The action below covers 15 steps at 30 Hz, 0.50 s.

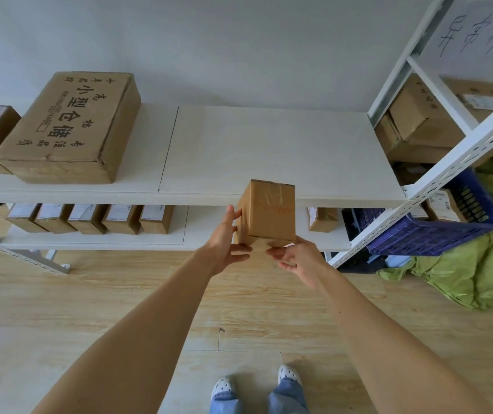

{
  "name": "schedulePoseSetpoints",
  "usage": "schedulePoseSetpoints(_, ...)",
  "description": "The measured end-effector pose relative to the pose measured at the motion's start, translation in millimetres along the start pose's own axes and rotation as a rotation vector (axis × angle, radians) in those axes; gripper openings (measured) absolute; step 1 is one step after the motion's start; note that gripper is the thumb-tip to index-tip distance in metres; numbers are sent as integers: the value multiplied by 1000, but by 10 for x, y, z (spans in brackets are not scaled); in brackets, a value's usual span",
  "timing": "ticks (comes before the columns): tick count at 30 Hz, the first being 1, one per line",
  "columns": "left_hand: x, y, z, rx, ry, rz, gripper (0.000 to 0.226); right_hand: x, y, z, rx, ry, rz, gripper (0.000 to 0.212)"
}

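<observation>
Presently held: small cardboard box (pixel 266 213), up in the air between both hands, just before the front edge of the upper shelf (pixel 269 144), right of its middle.
Left hand (pixel 227 243): thumb laid flat up the box's left face, fingers fairly straight and reaching under the bottom edge; cradling, not clenched.
Right hand (pixel 294 255): palm up, fingers stretched under the bottom, thumb at the lower right corner; spread, bearing the weight.
Contact with shelf: probably none; a possible brush of the far side against the front edge not judgeable from this angle.
Long axis: upright, taller than wide; top end tipped slightly away, toward the shelf's back edge.
Facing: taped side with a faint red scrawl turned to the camera.
Done, as judged: box at shelf height, close up to the front edge.
Left to do, as judged: carrying forward over the bare right half of the shelf, setting down, letting go.
Neighbours: large carton (pixel 69 127) toward the left end of the same shelf, well apart; row of parcels (pixel 90 218) on the lower shelf (pixel 209 234); blue crate (pixel 436 231) off the right end.
</observation>
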<state>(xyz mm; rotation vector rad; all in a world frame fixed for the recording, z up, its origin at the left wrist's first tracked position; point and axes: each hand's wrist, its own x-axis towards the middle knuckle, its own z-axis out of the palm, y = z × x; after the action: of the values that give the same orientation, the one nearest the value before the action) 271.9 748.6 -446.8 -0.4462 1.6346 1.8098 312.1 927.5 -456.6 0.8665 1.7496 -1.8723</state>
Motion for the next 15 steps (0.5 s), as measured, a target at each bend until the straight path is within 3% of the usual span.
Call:
schedulePoseSetpoints(5,3,74,34,186,69,37,55,-131,-73,-26,-85,12,-88,20)
schedulePoseSetpoints(10,-40,47,75,294,135,12,49,-160,-114,-7,-128,49,-142,45)
schedulePoseSetpoints(15,-100,-58,139,213,155,21,59,-175,-171,72,-100,49,-156,45)
